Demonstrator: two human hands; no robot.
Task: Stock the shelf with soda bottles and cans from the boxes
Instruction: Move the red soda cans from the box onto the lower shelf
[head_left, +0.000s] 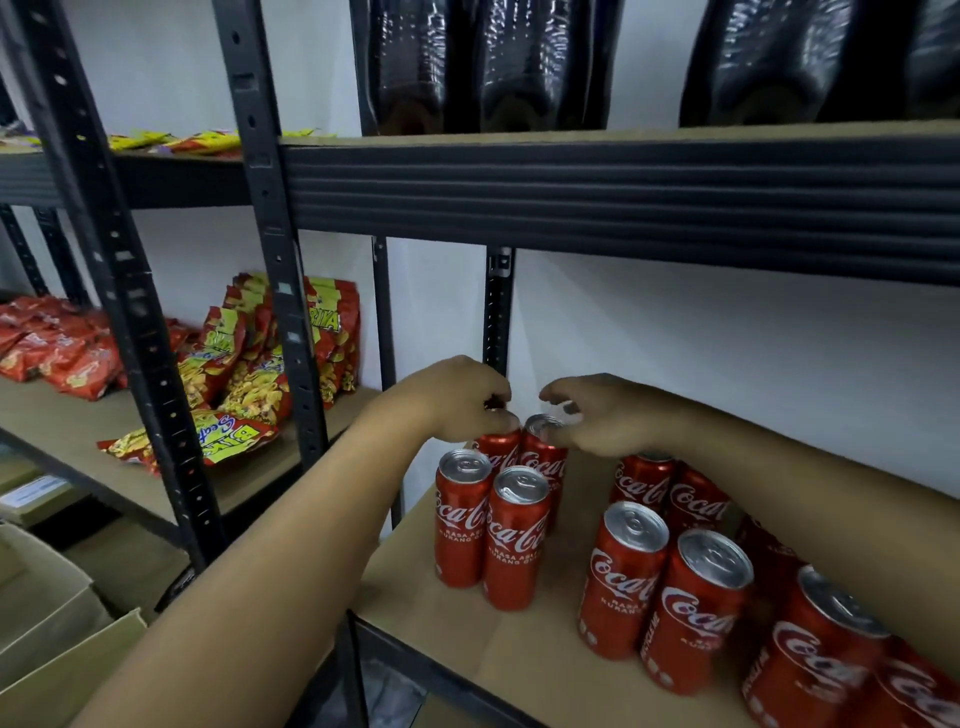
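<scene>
Gleaming red cans (517, 535) — silver-topped, upright

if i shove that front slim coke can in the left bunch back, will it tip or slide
Probably tippy: the front can is tall and narrow, so a push near its top could topple it. Pushed low, it should slide on the smooth shelf board. It stands against its neighbour, which may move too.

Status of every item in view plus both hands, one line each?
Left hand, gripping back-left can by its top.
Right hand, fingertips at back-right can top, grip unclear.
Front cans, upright, closed.
Right cans, upright, closed.
Bottles, upright.
Snack bags, leaning; one flat.
Box, open.
</scene>
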